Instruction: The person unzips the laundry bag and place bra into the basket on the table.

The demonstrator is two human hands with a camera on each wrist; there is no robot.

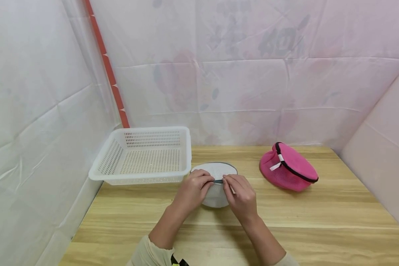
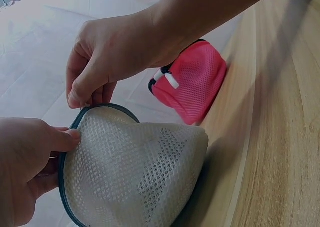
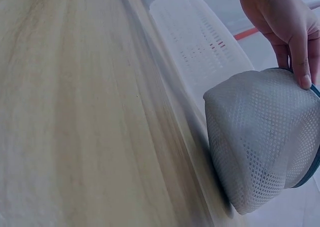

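A white mesh laundry bag (image 1: pixel 215 199) with a dark teal zipper edge (image 2: pixel 62 187) stands on the table in front of me. My left hand (image 1: pixel 196 186) pinches the teal edge at its near side between thumb and fingers. Close beside it, my right hand (image 1: pixel 242 195) pinches the same edge, the two sets of fingertips a small gap apart. In the left wrist view the bag's mesh wall (image 2: pixel 115 162) bulges below both hands. Fingers cover the bit of zipper that the right hand grips.
A pink mesh laundry bag (image 1: pixel 294 168) with black zipper trim and a white tab sits on the right side of the wooden table (image 1: pixel 319 236). At the back left stands a white plastic basket (image 1: pixel 146 181), its corner near my left hand. White sheeting (image 1: pixel 239 88) hangs around the table.
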